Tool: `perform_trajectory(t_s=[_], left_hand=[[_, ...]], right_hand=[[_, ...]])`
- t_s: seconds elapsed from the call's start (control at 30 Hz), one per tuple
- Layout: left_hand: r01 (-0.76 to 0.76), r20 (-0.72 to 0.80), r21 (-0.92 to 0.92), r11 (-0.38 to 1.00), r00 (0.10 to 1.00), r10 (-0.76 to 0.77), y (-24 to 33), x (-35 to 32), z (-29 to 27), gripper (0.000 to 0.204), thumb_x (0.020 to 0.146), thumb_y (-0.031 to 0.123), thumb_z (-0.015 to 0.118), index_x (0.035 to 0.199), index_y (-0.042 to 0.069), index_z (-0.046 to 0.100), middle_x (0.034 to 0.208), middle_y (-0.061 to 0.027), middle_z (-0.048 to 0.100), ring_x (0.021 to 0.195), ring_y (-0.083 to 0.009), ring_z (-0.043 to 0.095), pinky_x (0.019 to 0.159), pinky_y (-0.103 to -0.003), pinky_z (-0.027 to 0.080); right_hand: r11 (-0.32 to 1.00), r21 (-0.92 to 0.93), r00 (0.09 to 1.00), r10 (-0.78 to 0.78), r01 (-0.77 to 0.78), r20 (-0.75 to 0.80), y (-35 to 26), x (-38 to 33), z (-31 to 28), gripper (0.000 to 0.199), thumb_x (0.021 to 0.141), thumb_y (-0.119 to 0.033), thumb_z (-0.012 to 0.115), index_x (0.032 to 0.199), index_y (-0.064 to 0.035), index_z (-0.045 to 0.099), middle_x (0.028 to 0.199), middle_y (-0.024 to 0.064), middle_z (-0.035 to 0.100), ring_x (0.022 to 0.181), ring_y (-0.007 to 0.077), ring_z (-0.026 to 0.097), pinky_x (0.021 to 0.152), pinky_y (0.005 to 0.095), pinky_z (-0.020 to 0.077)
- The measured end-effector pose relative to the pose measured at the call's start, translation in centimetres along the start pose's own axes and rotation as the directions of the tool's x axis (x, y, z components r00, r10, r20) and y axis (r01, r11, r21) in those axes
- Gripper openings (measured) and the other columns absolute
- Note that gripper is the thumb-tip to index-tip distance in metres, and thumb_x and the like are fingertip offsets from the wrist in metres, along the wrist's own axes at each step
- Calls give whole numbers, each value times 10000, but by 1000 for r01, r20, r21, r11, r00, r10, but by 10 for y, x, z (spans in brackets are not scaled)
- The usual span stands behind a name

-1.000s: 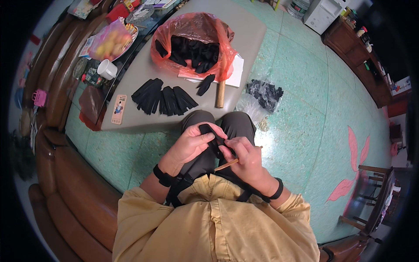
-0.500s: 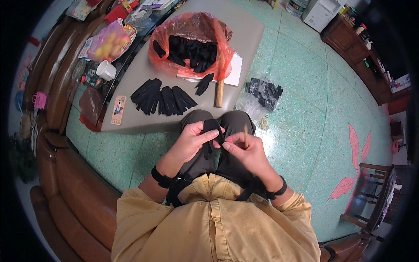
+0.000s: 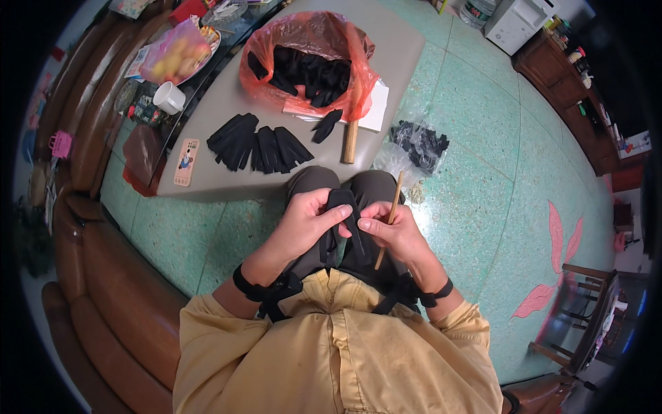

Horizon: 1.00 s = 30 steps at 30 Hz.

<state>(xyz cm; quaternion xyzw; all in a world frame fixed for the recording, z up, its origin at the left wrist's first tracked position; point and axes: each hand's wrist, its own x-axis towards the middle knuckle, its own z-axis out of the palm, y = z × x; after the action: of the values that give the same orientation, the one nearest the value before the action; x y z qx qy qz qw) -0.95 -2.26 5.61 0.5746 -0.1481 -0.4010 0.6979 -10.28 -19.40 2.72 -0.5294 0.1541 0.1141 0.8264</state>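
Above my lap, my left hand [image 3: 307, 224] pinches a folded black fabric strip [image 3: 343, 200] between thumb and fingers, with its ends hanging down. My right hand [image 3: 396, 238] is closed around a thin wooden stick [image 3: 398, 192], held nearly upright. Its thumb and forefinger are also at the right edge of the strip. On the grey surface ahead lie several similar black strips [image 3: 236, 143], fanned out in a row. A single black piece [image 3: 327, 126] is beside a thicker wooden rod [image 3: 350, 143]. A red plastic bag [image 3: 310, 34] stands open, full of black pieces.
A phone-shaped pink case [image 3: 185, 163] lies near the surface's left corner. Left of it are a white mug [image 3: 169, 98] and a bag of fruit [image 3: 181, 61]. On the green floor sits a clear bag [image 3: 420, 146] with black pieces. A brown sofa [image 3: 131, 255] runs along the left.
The stick in my right hand has swung, so more of its length shows above and below the hand. The black strip stays between both hands. The whole view has shifted slightly.
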Motion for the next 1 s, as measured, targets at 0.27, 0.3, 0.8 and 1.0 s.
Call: perform_trajectory(t_s=[0.27,0.3,0.8,1.0], left_hand=[[-101,-18,171,980,994,105,-11,3,-4,101,886,80,568,865,-19,576,782,-10,590,671,-72,580,613,-214,483],[-100,-17,170,980,994,105,-10,3,-3,101,886,80,568,865,-19,576,782,-10,590,671,-72,580,613,-214,483],[-106,-31,180,978,993,113,-9,3,-4,113,886,83,571,820,-8,561,757,1,580,660,-56,569,595,-200,459],[-22,-27,90,996,999,25,0,1,-2,131,893,109,568,819,1,572,750,-8,590,627,-59,561,569,-200,446]], right_hand=[[521,-748,773,-634,410,-18,6,1,27,104,811,-68,642,821,-8,557,677,-33,520,588,19,448,494,214,362],[742,-587,891,-448,324,-76,4,1,20,109,817,-79,643,828,-8,560,685,-35,522,601,17,454,499,210,366],[684,-638,871,-489,352,-43,-1,8,21,119,827,-91,635,819,-12,546,635,35,497,511,89,446,457,248,350],[988,-152,1000,8,-4,22,-16,4,4,129,843,-152,654,828,-37,597,660,-58,496,497,19,359,423,188,250]])
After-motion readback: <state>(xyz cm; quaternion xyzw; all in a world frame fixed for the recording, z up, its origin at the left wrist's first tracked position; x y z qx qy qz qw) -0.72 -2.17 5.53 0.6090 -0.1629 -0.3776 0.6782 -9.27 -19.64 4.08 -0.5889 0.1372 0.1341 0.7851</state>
